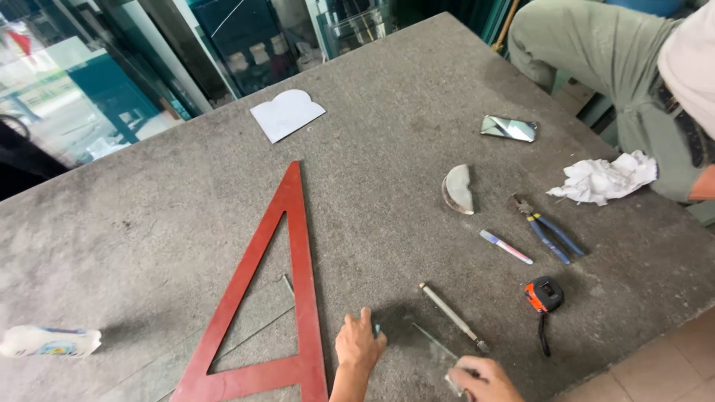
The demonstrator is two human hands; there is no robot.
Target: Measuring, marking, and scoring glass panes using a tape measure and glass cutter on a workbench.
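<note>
My left hand (358,344) rests on the grey table near its front edge, fingers curled on the edge of a clear glass pane (413,346) that is hard to see. My right hand (482,381) grips the same pane at its near right side, at the bottom of the view. A red triangular frame (298,246) lies flat just left of my left hand. A metal glass cutter (451,316) lies diagonally between the hands, a little farther back.
On the grey table (387,134) lie blue-handled pliers (547,232), an orange tape measure (544,295), a marker (506,246), a half-round glass piece (458,189), a mirror shard (509,128), a white cloth (605,179), a white template (286,114) and a bottle (48,341). Another person (633,67) is at the right.
</note>
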